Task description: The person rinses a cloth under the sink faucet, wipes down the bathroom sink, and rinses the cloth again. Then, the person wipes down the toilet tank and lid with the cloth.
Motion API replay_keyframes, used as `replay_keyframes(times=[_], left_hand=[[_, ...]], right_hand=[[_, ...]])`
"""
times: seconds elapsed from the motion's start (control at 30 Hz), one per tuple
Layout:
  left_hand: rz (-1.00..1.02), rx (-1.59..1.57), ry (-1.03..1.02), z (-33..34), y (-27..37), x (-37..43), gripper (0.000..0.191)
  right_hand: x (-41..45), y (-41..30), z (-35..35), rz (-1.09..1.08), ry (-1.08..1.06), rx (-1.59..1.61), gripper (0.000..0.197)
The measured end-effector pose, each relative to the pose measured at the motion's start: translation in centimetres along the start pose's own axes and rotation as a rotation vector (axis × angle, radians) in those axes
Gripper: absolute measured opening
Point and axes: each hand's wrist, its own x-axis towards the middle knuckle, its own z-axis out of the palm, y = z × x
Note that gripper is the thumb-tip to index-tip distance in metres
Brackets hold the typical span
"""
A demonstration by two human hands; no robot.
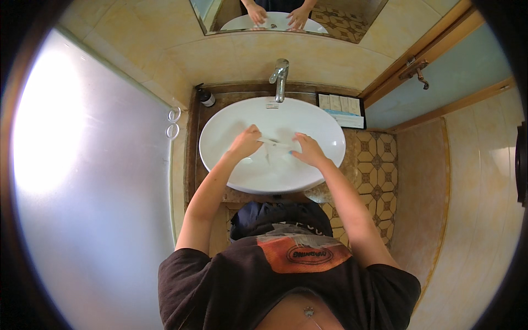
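Note:
Over the white oval washbasin (255, 177), my left hand (246, 142) is closed on one end of a slim white item (272, 142), perhaps a toothbrush or a strip; blur hides its exact kind. The item reaches across above the drain towards my right hand (307, 149). My right hand is spread, its thumb and fingers apart near the item's far end, with something small and blue at the thumb tip. A thin pale streak hangs below the item, too blurred to name. Behind the basin stands a chrome single-lever faucet (280, 78).
A dark pump bottle (206, 97) stands at the back left of the brown stone counter (194, 165). At the back right lies a black tray (364, 112) with several paper packets. A mirror (350, 20) hangs above; a frosted glass panel (111, 165) is at the left, a door with a handle (421, 78) at the right.

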Motion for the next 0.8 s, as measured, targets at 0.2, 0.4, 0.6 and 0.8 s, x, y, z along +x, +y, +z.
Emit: replay_keyframes(times=[0.2, 0.4, 0.6, 0.8], left_hand=[[0.272, 0.231, -0.048, -1.6, 4.6, 1.8, 0.016], [0.150, 0.386, 0.066, -4.3, 3.8, 2.5, 0.018], [0.074, 0.140, -0.007, -0.6, 7.2, 1.1, 0.023], [-0.182, -0.607, -0.370, -0.4, 6.7, 2.4, 0.035]], right_hand=[[2.3, -4.7, 1.7, -0.387, 0.349, -0.147, 0.032], [3.5, -3.4, 1.1, 0.135, -0.130, 0.375, 0.033], [3.1, -5.2, 0.7, 0.519, -0.061, 1.778, 0.034], [3.1, -4.2, -0.1, 0.192, -0.093, 1.806, 0.043]])
